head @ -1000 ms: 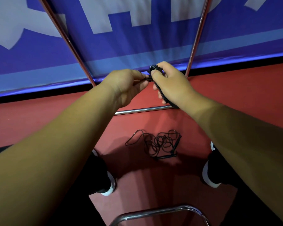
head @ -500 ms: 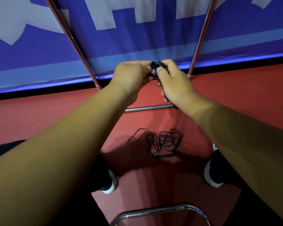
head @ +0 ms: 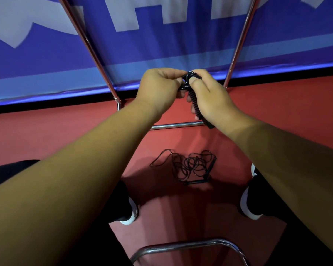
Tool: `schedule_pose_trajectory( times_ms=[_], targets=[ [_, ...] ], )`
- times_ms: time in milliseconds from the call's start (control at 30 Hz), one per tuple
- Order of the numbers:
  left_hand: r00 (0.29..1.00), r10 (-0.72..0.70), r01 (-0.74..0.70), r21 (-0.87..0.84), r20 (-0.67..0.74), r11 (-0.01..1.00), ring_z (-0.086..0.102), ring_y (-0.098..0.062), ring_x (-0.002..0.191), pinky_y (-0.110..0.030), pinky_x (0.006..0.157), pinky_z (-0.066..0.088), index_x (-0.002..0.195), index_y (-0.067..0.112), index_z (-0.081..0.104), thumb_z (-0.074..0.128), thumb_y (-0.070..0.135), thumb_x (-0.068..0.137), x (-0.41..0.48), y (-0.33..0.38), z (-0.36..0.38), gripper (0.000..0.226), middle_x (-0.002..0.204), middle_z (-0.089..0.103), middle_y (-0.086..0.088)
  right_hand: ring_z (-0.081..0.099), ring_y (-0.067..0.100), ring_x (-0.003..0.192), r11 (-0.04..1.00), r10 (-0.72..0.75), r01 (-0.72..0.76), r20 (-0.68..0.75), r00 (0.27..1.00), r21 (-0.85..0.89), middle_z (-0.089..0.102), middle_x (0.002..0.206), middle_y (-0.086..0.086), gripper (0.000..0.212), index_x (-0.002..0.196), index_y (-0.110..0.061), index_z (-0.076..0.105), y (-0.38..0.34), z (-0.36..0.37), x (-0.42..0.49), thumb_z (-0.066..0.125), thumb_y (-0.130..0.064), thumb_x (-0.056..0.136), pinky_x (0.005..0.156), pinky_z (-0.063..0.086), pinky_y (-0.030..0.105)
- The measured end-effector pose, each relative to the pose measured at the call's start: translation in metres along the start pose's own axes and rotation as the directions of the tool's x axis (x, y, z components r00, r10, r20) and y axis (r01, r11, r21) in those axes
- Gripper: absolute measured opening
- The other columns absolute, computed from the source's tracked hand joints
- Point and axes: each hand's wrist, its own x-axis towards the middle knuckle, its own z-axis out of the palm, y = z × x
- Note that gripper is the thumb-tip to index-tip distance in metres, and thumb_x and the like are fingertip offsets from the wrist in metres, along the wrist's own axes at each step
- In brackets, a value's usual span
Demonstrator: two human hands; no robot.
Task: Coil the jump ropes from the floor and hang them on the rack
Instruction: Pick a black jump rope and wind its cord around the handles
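Observation:
A coiled black jump rope [head: 188, 83] with its ribbed handles is held up in front of me. My right hand [head: 210, 98] grips the handles, thumb pressed near the top. My left hand [head: 159, 89] pinches the rope's loops at the top, touching the right hand. A second black jump rope [head: 190, 167] lies tangled on the red floor between my feet. The chrome rack [head: 96, 60] rises ahead, its two slanted poles on either side of my hands.
A blue and white banner [head: 181, 45] hangs behind the rack. The rack's low crossbar [head: 177, 125] runs along the floor under my hands. A curved chrome tube [head: 186, 246] sits at the bottom edge. My shoes [head: 130, 212] flank the tangled rope.
Both hands have risen a little and come together; the left hand now pinches the top of the coil beside the right thumb. The view has shifted slightly to the left.

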Motion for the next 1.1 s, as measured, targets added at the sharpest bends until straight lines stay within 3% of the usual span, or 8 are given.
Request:
schedule_pose_trajectory(
  times_ms=[100, 300, 500, 700, 833, 967, 1100],
  targets=[
    [0.999, -0.032, 0.03, -0.133, -0.009, 0.991, 0.071, -0.024, 0.081, -0.032, 0.08, 0.063, 0.101, 0.006, 0.078, 0.057, -0.006, 0.1, 0.001, 0.001, -0.001, 0.024, 0.091, 0.077, -0.015, 0.06, 0.022, 0.055, 0.999, -0.001, 0.0, 0.012, 1.0, 0.055, 0.065, 0.08, 0.009, 0.019, 0.112, -0.033, 0.064, -0.005, 0.001, -0.001, 0.045, -0.033, 0.108, 0.047, 0.056, 0.042],
    [0.994, -0.108, 0.093, -0.292, -0.035, 0.952, 0.068, -0.02, 0.062, -0.027, 0.068, 0.06, 0.094, 0.002, 0.065, 0.06, -0.01, 0.098, 0.002, 0.004, -0.007, 0.013, 0.085, 0.069, -0.017, 0.059, 0.023, 0.054, 0.997, 0.002, -0.006, 0.045, 0.999, 0.08, 0.065, 0.076, 0.007, 0.02, 0.103, -0.036, 0.066, -0.014, 0.001, -0.001, 0.046, -0.034, 0.107, 0.047, 0.054, 0.039],
    [0.98, -0.193, 0.2, -0.278, 0.051, 0.939, 0.067, -0.018, 0.063, -0.022, 0.065, 0.059, 0.09, 0.005, 0.067, 0.058, -0.011, 0.099, -0.003, 0.003, -0.008, 0.02, 0.077, 0.07, -0.011, 0.06, 0.022, 0.055, 1.0, -0.021, 0.021, 0.091, 0.996, 0.003, 0.066, 0.076, 0.006, 0.021, 0.112, -0.031, 0.066, -0.01, -0.005, -0.006, 0.045, -0.032, 0.109, 0.048, 0.056, 0.045],
    [0.986, -0.148, 0.164, -0.338, 0.072, 0.927, 0.068, -0.017, 0.065, -0.021, 0.063, 0.056, 0.094, 0.004, 0.07, 0.062, -0.007, 0.099, -0.002, 0.0, -0.009, 0.015, 0.074, 0.073, -0.008, 0.064, 0.019, 0.059, 0.995, -0.046, 0.058, 0.136, 0.99, -0.08, 0.068, 0.084, 0.003, 0.027, 0.133, -0.042, 0.057, -0.009, -0.011, -0.002, 0.045, -0.039, 0.109, 0.052, 0.059, 0.042],
    [0.995, -0.1, 0.103, -0.267, 0.025, 0.958, 0.07, -0.019, 0.072, -0.022, 0.066, 0.057, 0.092, 0.005, 0.074, 0.068, -0.005, 0.095, 0.0, -0.001, -0.009, 0.012, 0.077, 0.075, -0.007, 0.067, 0.016, 0.058, 0.973, -0.08, 0.105, 0.124, 0.989, -0.208, 0.071, 0.091, 0.004, 0.043, 0.152, -0.036, 0.046, -0.003, -0.007, 0.0, 0.047, -0.042, 0.109, 0.053, 0.063, 0.043],
    [0.998, 0.039, -0.042, -0.05, -0.05, 0.998, 0.074, -0.021, 0.075, -0.036, 0.08, 0.064, 0.087, 0.008, 0.078, 0.071, -0.001, 0.093, 0.006, 0.0, -0.006, 0.013, 0.076, 0.077, -0.007, 0.068, 0.016, 0.059, 0.96, -0.098, 0.114, 0.075, 0.992, -0.254, 0.073, 0.102, 0.007, 0.048, 0.155, -0.029, 0.043, 0.003, -0.004, 0.005, 0.048, -0.042, 0.109, 0.053, 0.062, 0.038],
    [0.983, 0.179, -0.168, 0.187, -0.042, 0.968, 0.078, -0.02, 0.087, -0.046, 0.089, 0.062, 0.09, 0.016, 0.083, 0.066, 0.021, 0.094, 0.004, 0.001, 0.005, 0.017, 0.08, 0.08, 0.003, 0.066, 0.02, 0.079, 0.941, -0.15, 0.144, 0.005, 0.989, -0.306, 0.072, 0.121, 0.013, 0.057, 0.159, -0.021, 0.038, 0.008, -0.005, 0.016, 0.049, -0.044, 0.108, 0.074, 0.054, 0.031]
  ],
)
